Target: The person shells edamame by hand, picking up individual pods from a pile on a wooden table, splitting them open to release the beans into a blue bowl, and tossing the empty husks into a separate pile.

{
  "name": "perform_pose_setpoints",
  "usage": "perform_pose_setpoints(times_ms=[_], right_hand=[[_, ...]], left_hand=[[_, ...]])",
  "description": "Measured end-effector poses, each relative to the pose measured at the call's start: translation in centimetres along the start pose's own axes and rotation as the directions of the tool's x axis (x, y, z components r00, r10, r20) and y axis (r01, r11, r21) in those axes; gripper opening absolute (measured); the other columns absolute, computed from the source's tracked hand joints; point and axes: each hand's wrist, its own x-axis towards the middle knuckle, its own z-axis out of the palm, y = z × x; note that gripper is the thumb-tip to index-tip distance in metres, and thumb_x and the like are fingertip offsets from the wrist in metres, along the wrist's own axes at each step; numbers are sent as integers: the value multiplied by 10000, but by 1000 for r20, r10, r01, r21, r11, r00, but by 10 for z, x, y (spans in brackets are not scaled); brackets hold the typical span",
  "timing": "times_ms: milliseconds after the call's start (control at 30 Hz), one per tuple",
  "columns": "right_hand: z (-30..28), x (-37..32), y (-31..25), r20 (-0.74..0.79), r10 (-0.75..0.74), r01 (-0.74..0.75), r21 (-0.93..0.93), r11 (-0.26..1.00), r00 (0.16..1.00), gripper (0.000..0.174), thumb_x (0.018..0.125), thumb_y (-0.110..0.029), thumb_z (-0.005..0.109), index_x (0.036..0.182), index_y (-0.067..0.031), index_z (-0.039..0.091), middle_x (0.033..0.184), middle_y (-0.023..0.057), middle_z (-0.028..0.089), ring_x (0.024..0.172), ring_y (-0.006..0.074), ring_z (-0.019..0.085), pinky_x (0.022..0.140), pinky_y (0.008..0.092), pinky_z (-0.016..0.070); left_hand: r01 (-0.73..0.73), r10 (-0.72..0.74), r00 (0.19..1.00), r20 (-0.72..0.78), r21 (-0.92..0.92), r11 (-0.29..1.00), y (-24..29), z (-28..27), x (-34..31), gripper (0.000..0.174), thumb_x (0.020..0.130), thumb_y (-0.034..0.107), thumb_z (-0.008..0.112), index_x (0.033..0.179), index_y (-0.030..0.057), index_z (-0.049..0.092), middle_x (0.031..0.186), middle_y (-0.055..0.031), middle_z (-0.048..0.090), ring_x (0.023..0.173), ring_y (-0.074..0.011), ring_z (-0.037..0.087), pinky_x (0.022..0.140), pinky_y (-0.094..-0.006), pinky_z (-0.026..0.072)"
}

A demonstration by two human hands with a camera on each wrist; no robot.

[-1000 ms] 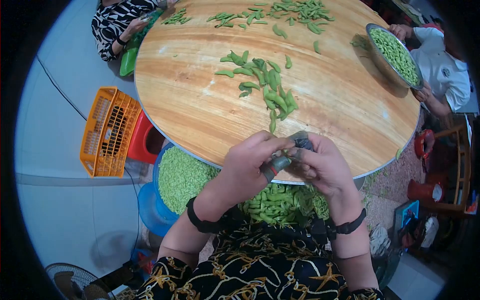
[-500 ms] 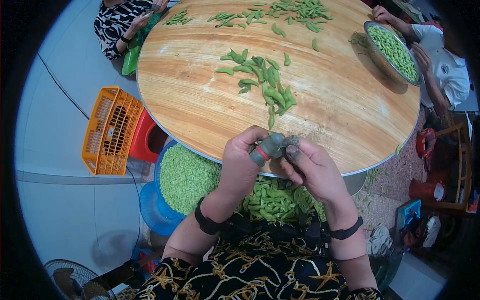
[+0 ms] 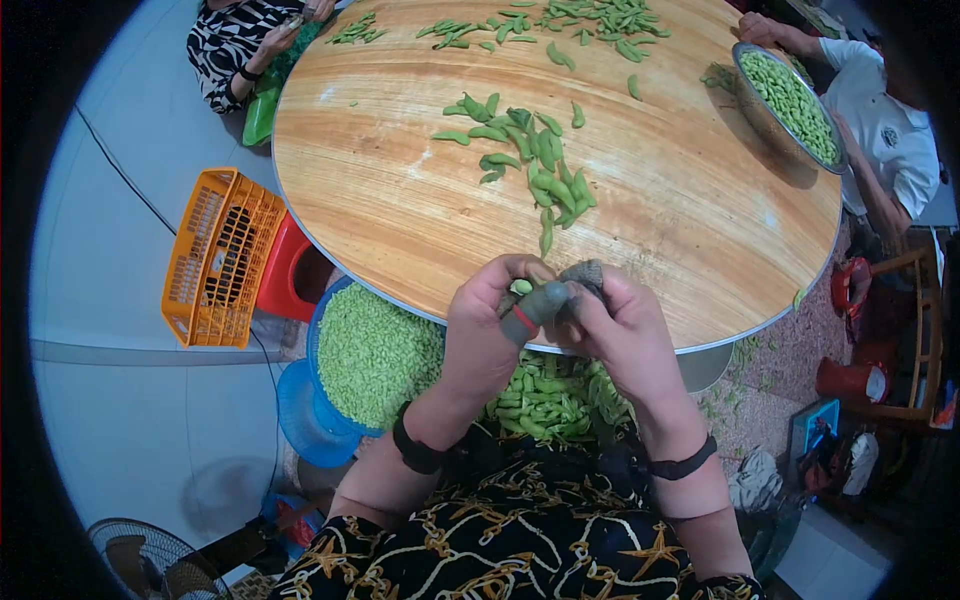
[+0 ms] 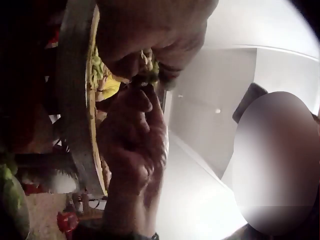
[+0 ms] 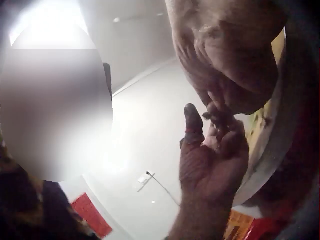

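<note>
My left hand and right hand meet over the near edge of the round wooden table. The left thumb wears a grey-green cover with a red band. A pale green bean shows between the curled left fingers and this thumb. At the meeting fingertips both hands pinch a small green edamame pod, mostly hidden by the fingers. Dark covers wrap fingers of the right hand. Below lies a heap of green pods; at left a blue basin holds shelled beans.
A loose pile of pods lies on the table ahead, with more pods at the far side. One person sits by a metal bowl of beans at right, another at far left. An orange crate stands left.
Both hands have shifted slightly left and reworked their fingers; the pale bean has come into sight by the left thumb. The person at right has moved their hands on and around the bowl.
</note>
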Motion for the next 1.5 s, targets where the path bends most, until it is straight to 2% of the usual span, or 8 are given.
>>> perform_pose_setpoints(times_ms=[167,233,633,900,1000,1100,1233,1500], right_hand=[[7,4,1,-32,53,-52,15,999,998,149,883,-130,512,809,-14,568,598,-28,506,532,45,439,482,204,352],[7,7,6,-16,-18,16,-131,991,1000,148,878,-139,524,835,-7,574,608,-23,517,549,54,456,499,213,371],[0,19,-11,31,-183,180,-403,897,983,114,826,-95,601,875,8,594,684,-9,580,626,43,501,562,205,422],[-9,20,-13,227,-11,44,-142,989,974,116,796,-94,613,876,-10,622,651,6,568,563,44,493,509,223,398],[-24,30,-39,580,49,228,-394,890,813,148,773,-113,623,897,-32,629,616,56,583,534,106,542,507,283,425],[-16,52,-30,194,-392,341,-874,348,899,206,730,-107,602,934,-81,604,636,145,597,607,293,618,536,378,473],[-2,71,-19,178,-282,197,-980,39,943,148,733,-136,615,863,-75,580,639,138,594,621,321,610,547,397,484],[-4,51,-22,80,-270,263,-599,756,960,132,764,-146,641,800,-24,603,605,106,577,542,195,560,515,309,445]], left_hand=[[-78,108,991,-78,322,944,-9,-13,0,139,832,52,584,967,19,570,869,-30,607,686,-77,571,611,-195,451],[-471,509,852,121,601,646,-11,-24,9,145,805,8,565,948,15,587,834,-58,619,688,-143,592,641,-235,468],[-268,209,960,185,822,502,24,-20,5,352,742,18,638,1067,40,503,734,-68,595,698,-181,616,625,-286,481],[-47,-11,978,208,269,962,20,-46,16,221,848,85,567,1046,19,493,823,-40,609,615,-50,525,531,-169,408],[115,-124,991,43,161,980,21,-62,22,186,885,95,498,1051,13,515,837,-48,601,589,-32,485,497,-146,363],[49,-45,998,-40,85,995,21,-63,25,192,884,83,481,1053,9,533,812,-47,583,573,-25,462,475,-136,330],[56,-55,998,-38,11,998,20,-51,27,204,862,78,513,1054,11,537,790,-38,557,570,-35,460,463,-141,322],[100,-115,992,-56,-216,971,9,-28,28,218,842,92,561,1046,20,541,793,-13,549,585,-28,448,468,-140,308]])
